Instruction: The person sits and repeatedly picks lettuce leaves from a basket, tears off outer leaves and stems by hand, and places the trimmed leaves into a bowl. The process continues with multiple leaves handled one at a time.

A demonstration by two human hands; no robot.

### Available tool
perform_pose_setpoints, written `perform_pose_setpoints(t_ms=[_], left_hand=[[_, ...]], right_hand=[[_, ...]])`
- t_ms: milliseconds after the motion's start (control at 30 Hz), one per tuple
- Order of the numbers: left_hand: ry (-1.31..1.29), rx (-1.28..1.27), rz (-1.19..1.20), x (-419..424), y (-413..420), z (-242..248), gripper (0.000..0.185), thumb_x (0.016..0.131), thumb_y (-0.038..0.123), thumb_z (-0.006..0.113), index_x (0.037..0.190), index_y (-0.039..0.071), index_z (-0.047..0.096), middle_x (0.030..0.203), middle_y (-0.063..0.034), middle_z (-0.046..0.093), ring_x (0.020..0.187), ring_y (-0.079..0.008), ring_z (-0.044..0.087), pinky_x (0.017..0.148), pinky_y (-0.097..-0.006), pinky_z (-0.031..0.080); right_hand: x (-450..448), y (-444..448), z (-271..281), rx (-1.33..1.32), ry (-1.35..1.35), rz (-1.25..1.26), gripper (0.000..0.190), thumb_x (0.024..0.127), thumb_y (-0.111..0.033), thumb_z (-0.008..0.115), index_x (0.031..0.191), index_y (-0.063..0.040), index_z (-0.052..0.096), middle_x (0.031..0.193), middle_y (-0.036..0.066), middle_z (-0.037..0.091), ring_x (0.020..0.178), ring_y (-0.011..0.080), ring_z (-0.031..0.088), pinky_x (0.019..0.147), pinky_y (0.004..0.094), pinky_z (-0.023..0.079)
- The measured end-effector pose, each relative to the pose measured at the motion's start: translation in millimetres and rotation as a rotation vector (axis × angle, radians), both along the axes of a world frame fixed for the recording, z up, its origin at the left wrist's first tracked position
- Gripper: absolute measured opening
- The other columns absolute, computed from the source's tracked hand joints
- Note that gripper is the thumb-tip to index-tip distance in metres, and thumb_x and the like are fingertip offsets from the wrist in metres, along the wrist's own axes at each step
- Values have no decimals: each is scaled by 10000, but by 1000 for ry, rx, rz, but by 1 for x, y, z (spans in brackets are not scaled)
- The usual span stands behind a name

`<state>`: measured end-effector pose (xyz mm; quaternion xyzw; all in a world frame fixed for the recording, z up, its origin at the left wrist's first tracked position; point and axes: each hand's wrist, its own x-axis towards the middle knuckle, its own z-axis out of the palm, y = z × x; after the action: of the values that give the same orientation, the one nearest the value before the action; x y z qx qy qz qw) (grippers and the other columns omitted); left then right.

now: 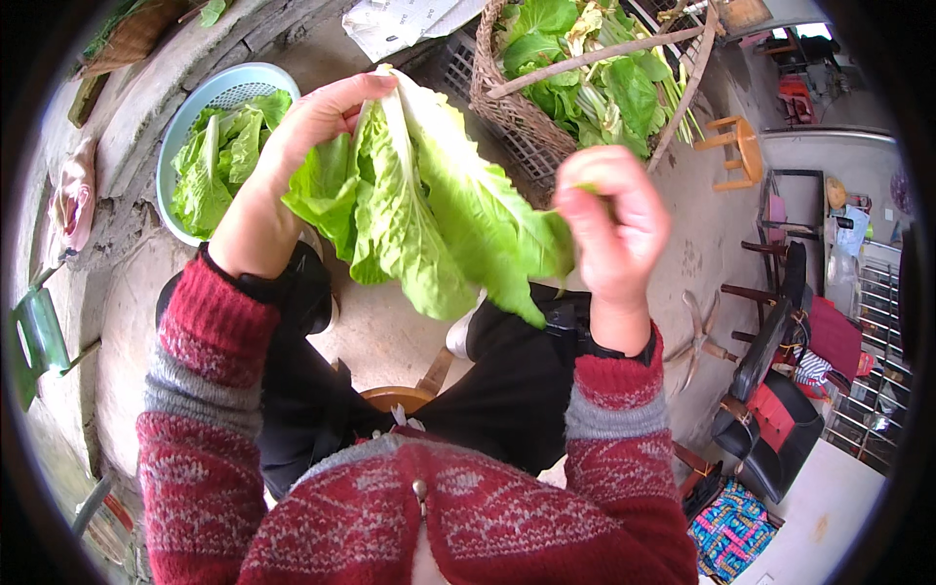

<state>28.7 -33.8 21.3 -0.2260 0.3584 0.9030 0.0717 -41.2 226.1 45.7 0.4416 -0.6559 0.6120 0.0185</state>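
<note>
Several long leafy green leaves with pale ribs hang from my left hand, which pinches them at their stem ends. My right hand is at the leaves' right edge, its thumb and fingers closed on a small bit of green leaf. Just left of my left forearm, a light blue plastic colander holds torn green leaves. Beyond my hands, a woven wicker basket with a stick handle is filled with leafy greens, some of them yellowed.
A dark plastic crate lies beneath the basket, and printed paper is beside it. To the right are a small wooden stool and a black chair. A raised concrete ledge runs along the left.
</note>
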Motion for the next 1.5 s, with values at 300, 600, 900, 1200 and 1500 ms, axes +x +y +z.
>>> perform_pose_setpoints(t_ms=[300,600,900,1200,1500], left_hand=[[13,178,67,-6,-12,-15,239,904,193,685,962,-39,670,816,-116,729,658,-200,708,674,-310,600],[70,252,103,-6,-7,-10,233,932,179,658,959,-52,675,848,-142,736,702,-223,723,696,-322,609],[45,161,38,-2,-14,-7,293,930,230,659,945,-61,682,817,-144,734,654,-205,714,646,-305,601],[32,168,21,-4,-17,-8,255,915,207,664,961,-43,667,845,-138,736,693,-227,717,703,-339,605],[109,355,136,-5,-3,-13,255,963,166,578,1082,-48,648,943,-156,739,801,-249,727,792,-371,601]], right_hand=[[-47,54,7,-509,-473,-218,168,1013,-243,607,975,-82,580,817,14,605,683,114,534,601,278,447],[-21,-1,-34,248,-645,-76,188,951,-164,685,1084,-31,699,970,-13,682,891,55,604,779,214,474],[-14,8,9,237,-657,186,194,958,-195,639,922,-4,630,940,59,635,834,115,565,763,248,441],[-19,12,7,-355,-727,348,253,994,-155,576,784,-89,453,763,-5,446,676,112,429,618,266,344],[-18,17,6,657,-321,-21,512,854,-75,758,1330,-5,579,1230,81,661,1094,149,607,956,303,477]])
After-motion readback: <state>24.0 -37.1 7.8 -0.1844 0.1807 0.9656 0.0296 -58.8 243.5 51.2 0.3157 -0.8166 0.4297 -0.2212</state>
